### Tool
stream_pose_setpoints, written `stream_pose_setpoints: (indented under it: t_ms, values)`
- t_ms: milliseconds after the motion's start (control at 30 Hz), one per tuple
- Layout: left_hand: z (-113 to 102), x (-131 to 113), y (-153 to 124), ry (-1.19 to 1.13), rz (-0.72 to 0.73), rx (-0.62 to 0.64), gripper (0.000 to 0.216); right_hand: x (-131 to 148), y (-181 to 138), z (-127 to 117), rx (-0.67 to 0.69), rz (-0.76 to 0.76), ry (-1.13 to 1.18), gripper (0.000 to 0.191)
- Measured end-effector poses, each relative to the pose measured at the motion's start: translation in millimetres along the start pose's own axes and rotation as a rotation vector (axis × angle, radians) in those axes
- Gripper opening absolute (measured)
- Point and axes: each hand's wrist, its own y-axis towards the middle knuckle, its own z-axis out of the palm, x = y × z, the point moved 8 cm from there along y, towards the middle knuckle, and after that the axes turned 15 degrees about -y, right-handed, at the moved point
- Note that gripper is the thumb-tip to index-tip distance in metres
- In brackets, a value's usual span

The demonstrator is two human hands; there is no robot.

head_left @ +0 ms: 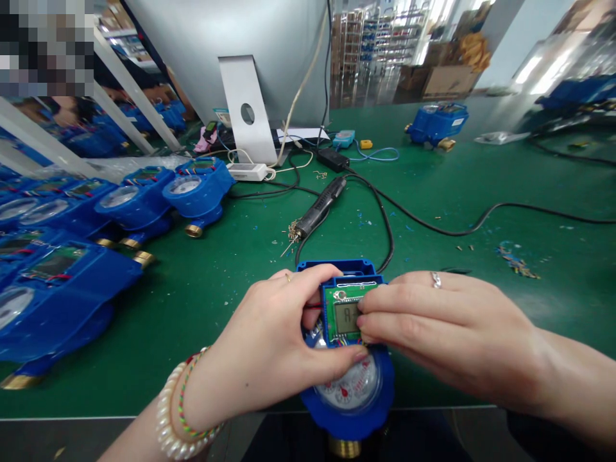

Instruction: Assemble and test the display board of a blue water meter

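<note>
A blue water meter with a brass threaded end sits at the table's front edge, between my hands. Its upper housing shows a green circuit board with a small grey LCD and thin coloured wires below. My left hand is curled around the board's left side, its thumb lying over the round dial and its fingers partly hidden behind the housing. My right hand reaches in from the right, fingers together, fingertips resting on the right part of the LCD and board; its thumb is hidden.
Several blue water meters stand in rows on the left, and another meter at the back right. A black electric screwdriver lies ahead among loose screws, its black cable looping across the green table. A monitor stands behind; a person is partly visible far left.
</note>
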Motion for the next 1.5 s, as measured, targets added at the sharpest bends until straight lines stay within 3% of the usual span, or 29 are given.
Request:
stream_pose_setpoints:
  t_ms: [167, 300, 467, 700, 900, 1067, 1233, 1367, 1500]
  values:
    - [1, 7, -4, -0.054, -0.044, -0.012, 0.060, 0, -7, -14, -0.066, 0.151, -0.033, 0.042]
    - [1, 8, -3, -0.070, -0.047, -0.007, 0.062, 13, -23, -3, -0.008, 0.059, -0.092, 0.042]
    - [1, 6, -2, -0.057, -0.052, -0.020, 0.060, 12, -31, -1, -0.110, 0.056, -0.134, 0.036]
    - [1, 5, -2, -0.025, -0.035, -0.014, 0.061, 15, -33, 5, 0.031, -0.024, -0.103, 0.033]
    - [3, 8, 0, -0.029, -0.045, 0.053, 0.061, 18, -35, 7, 0.114, -0.078, -0.209, 0.038]
    - [2, 6, 1, -0.023, -0.021, 0.058, 0.061, 19, -36, 11, 0.079, -0.107, -0.242, 0.040]
    - [4, 9, 1, -0.039, -0.048, 0.058, 0.060, 17, -34, 7, -0.085, -0.069, -0.159, 0.039]
    - [4, 7, 0, -0.031, -0.048, 0.005, 0.059, 11, -27, 10, -0.072, 0.037, -0.053, 0.038]
    - [4, 2, -2, 0.028, -0.023, -0.032, 0.063, 2, -22, 2, -0.213, 0.207, 0.096, 0.038]
